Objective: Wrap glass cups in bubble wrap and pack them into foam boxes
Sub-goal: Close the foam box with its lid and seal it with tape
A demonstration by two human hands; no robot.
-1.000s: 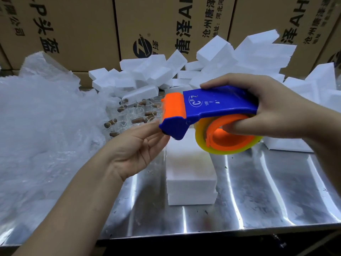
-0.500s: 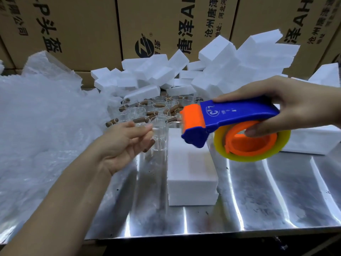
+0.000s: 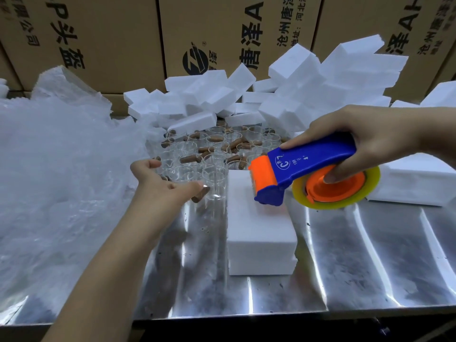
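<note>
one steel table [image 3: 370, 267] — foam boxes [image 3: 308, 77], cartons [image 3: 111, 33]

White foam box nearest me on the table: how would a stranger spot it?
On the shiny steel table, beside the clear glass cups, lies a closed white foam box. Unlike the heaped foam boxes behind, it lies apart, nearest the front edge.

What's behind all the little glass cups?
Behind the glass cups is a heap of white foam boxes, with brown cardboard cartons behind that. The heap covers the cartons' bottoms.
</note>
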